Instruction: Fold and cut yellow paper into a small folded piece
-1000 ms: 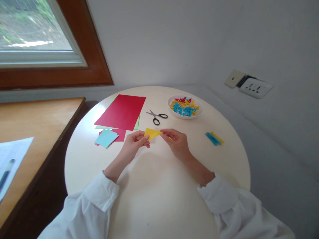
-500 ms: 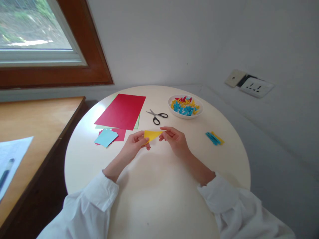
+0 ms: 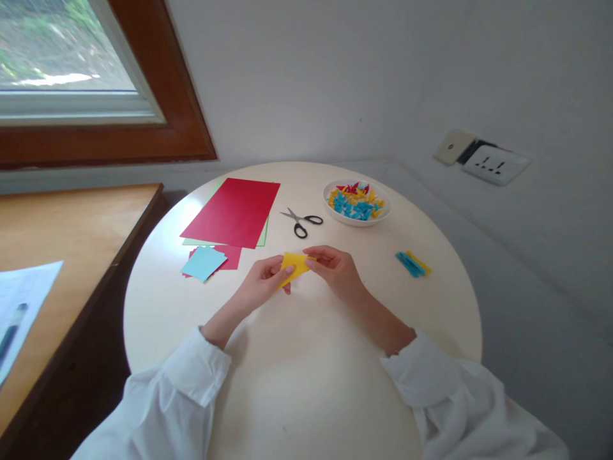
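Note:
A small folded sheet of yellow paper point(image 3: 295, 263) is held above the round white table point(image 3: 306, 358). My left hand point(image 3: 264, 280) pinches its left side, thumb on top and fingers behind. At the right end, my right hand point(image 3: 336, 269) grips the paper between thumb and fingertips, hiding that corner. Just beyond my hands lie scissors point(image 3: 300, 222) with black handles, blades apart. Left of my left hand is a stack of light blue paper squares point(image 3: 205, 263), with red squares point(image 3: 230, 257) under it.
A large red sheet point(image 3: 234, 214) rests on green paper at the back left. A white bowl point(image 3: 357, 222) holds several blue, yellow and red folded paper pieces. Blue and yellow folded strips point(image 3: 412, 264) lie at right. A wooden desk point(image 3: 96, 217) stands at left, wall sockets point(image 3: 495, 164) at right.
The yellow paper has turned and shifted slightly right, showing a broader face instead of a pointed triangle. My left thumb has slid further onto it, and the right fingers now overlap its right end.

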Tool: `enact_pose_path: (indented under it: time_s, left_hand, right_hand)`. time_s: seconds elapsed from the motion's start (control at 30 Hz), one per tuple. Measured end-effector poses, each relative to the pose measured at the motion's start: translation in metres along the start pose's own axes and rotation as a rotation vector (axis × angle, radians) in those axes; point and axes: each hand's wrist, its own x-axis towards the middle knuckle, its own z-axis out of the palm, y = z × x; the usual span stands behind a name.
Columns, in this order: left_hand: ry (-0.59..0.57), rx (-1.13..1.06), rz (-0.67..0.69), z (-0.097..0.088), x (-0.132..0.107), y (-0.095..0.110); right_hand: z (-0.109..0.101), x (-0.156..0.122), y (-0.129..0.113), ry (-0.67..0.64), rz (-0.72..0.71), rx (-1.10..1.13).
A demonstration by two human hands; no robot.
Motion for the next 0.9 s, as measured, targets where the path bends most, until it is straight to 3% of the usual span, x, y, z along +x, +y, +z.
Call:
enact_pose_path:
  time_s: [0.27, 0.47, 0.63, 0.9]
  left_hand:
    - [0.153, 0.061, -0.031, 0.004, 0.003, -0.012]
    - [0.118, -0.008, -0.016, 0.005, 0.003, -0.009]
    - [0.101, -0.211, -0.069, 0.007, 0.003, -0.007]
    - [0.105, -0.264, -0.084, 0.007, 0.004, -0.012]
  right_hand:
    - [0.003, -0.005, 0.002, 0.0, -0.116, -0.161]
    - [0.004, -0.006, 0.0, 0.062, -0.179, -0.222]
    - [0.004, -0.006, -0.003, 0.103, -0.158, -0.195]
    - [0.003, -0.004, 0.001, 0.123, -0.128, -0.157]
